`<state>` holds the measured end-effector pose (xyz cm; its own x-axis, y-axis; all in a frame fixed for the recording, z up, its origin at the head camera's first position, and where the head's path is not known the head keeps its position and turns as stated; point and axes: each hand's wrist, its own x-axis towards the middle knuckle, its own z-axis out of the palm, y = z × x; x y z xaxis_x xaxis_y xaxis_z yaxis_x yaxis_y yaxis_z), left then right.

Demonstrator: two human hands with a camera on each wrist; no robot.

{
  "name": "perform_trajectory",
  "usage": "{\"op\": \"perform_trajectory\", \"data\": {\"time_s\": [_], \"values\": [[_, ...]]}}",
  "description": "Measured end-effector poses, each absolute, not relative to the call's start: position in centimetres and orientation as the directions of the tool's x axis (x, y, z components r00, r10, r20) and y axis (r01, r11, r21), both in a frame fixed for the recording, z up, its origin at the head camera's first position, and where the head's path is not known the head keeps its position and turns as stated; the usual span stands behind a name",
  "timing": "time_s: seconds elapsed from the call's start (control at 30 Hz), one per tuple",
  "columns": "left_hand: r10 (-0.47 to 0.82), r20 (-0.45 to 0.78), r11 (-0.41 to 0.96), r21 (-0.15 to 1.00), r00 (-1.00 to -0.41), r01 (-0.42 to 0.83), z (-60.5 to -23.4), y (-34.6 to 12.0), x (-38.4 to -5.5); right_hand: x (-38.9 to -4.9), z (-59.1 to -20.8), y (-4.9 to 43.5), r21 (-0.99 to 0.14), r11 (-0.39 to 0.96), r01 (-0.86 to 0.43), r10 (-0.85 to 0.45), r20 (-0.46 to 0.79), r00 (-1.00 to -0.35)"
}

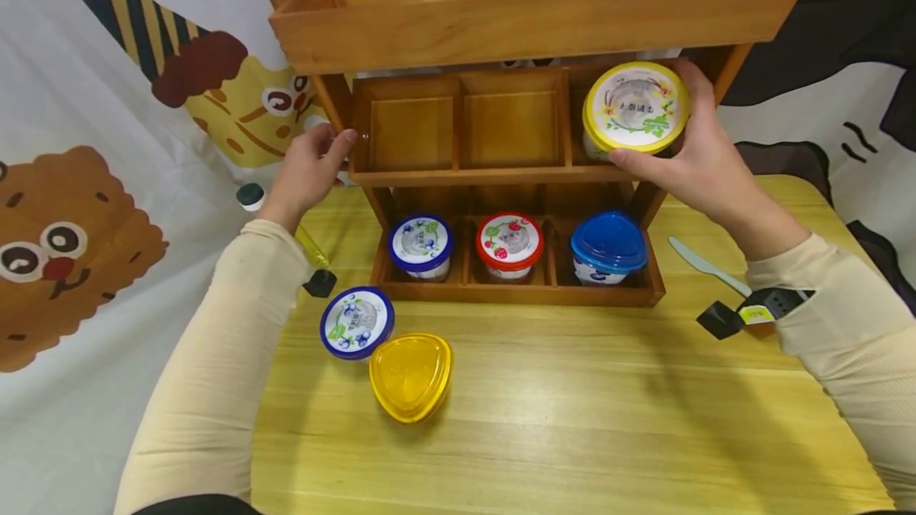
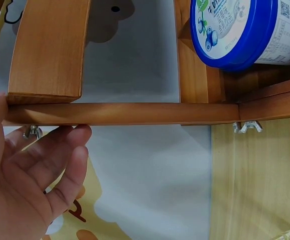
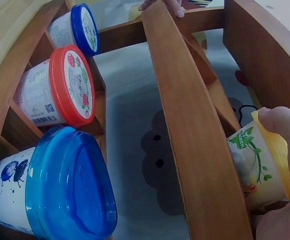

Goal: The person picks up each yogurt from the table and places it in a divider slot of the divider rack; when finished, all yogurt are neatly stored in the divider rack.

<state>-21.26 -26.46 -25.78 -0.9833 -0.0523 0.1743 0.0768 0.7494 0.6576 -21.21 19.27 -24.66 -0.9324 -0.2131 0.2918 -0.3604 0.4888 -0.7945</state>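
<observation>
My right hand (image 1: 704, 133) grips a round yogurt tub with a yellow lid (image 1: 637, 108), thumb at its near rim. The tub stands in the right compartment of the wooden rack's middle tier (image 1: 501, 176); its base is partly hidden. In the right wrist view, the tub's printed side (image 3: 255, 165) shows behind the middle tier's front board. On the other side, my left hand (image 1: 311, 165) holds the rack's left side post (image 2: 134, 114), thumb and fingers at its edges. The bottom tier bears a blue-lidded tub (image 1: 421, 246), a red-lidded tub (image 1: 510, 245) and a tub with a clear blue lid (image 1: 608, 246).
On the table (image 1: 572, 420) before the rack stand another blue-lidded tub (image 1: 356, 323) and a tub with a clear yellow lid (image 1: 410, 377). A bottle with a dark cap (image 1: 250, 195) is behind my left forearm. A pale knife (image 1: 708, 265) lies near my right wrist.
</observation>
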Motion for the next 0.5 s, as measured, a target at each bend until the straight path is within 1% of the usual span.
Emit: {"op": "perform_trajectory", "data": {"time_s": [0.1, 0.33, 0.5], "values": [[-0.05, 0.172, 0.75, 0.657, -0.984, 0.077, -25.81, -26.56, -21.15, -21.14, -24.71, 19.27, -0.785, 0.502, -0.362, -0.21, 0.295, -0.932], [-0.038, 0.193, 0.751, 0.653, -0.98, 0.099, -26.03, -26.8, -21.11, -20.73, -24.83, 19.16, -0.725, 0.547, -0.42, -0.209, 0.367, -0.906], [-0.035, 0.205, 0.747, 0.655, -0.978, 0.11, -26.04, -26.62, -21.39, -20.36, -24.74, 19.53, -0.705, 0.557, -0.439, -0.207, 0.395, -0.895]]}}
